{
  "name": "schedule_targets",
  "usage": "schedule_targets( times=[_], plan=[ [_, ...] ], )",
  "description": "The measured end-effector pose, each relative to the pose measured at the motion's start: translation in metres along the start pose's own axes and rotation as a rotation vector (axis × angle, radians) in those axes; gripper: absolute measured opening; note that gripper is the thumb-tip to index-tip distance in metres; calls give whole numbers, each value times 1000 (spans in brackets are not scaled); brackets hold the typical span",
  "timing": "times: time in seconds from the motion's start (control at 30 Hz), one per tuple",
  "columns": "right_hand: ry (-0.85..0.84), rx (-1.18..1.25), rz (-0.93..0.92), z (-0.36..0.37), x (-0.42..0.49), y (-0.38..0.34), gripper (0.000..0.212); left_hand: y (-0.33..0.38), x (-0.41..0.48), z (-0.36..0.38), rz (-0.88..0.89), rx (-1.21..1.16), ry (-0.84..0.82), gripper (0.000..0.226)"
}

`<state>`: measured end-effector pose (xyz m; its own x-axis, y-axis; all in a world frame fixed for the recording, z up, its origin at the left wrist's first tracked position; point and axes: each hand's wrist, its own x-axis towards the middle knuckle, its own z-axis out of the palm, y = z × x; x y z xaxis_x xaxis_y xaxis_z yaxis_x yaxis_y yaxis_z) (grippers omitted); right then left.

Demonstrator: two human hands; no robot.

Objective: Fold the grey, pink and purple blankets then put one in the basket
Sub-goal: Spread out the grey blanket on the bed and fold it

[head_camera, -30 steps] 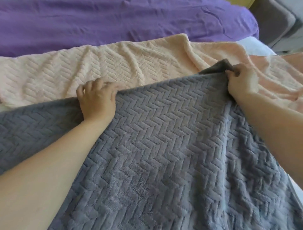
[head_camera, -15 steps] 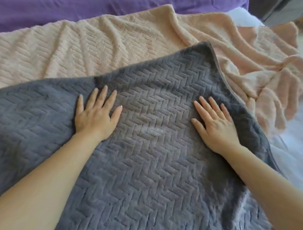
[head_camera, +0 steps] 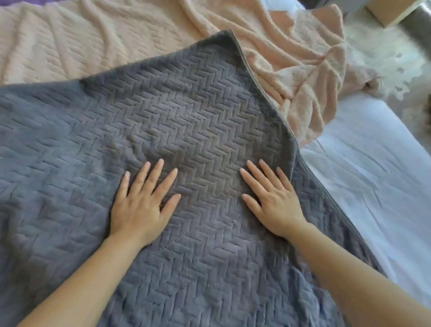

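The grey blanket, with a raised herringbone pattern, lies folded over itself and fills most of the view. My left hand rests flat on it with fingers spread. My right hand lies flat beside it, close to the blanket's right edge. Behind the grey one spreads the pink blanket, bunched up at the right. Only a sliver of the purple blanket shows at the top left corner. No basket is in view.
A white bed sheet is exposed to the right of the grey blanket. Beyond the bed edge lies a white fluffy rug, and a cardboard box sits at the top right.
A second ago both hands gripped the grey blanket's far edge. They let go, laid the fold down, and have slid flat toward me across it. The view has tilted down and right.
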<state>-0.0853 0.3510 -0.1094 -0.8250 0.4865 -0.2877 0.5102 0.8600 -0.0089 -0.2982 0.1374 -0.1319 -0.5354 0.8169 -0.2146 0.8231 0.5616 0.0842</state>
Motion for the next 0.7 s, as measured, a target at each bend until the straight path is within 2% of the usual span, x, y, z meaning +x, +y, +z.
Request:
schedule_targets(
  times=[0.17,0.27,0.33,0.5,0.7],
  plan=[
    [26,110,235,10,-55,57,59,31,-19,-4,-93,-59,16,62],
    [130,329,511,15,-103,81,64,67,-52,0,39,-108,17,63],
    [217,424,664,19,-138,93,55,90,-68,2,136,-98,19,62],
    [120,451,775,35,-192,104,22,147,-88,11,237,-86,-9,60],
    [136,469,858,37,-222,130,17,170,-105,28,281,17,-55,61]
  ],
)
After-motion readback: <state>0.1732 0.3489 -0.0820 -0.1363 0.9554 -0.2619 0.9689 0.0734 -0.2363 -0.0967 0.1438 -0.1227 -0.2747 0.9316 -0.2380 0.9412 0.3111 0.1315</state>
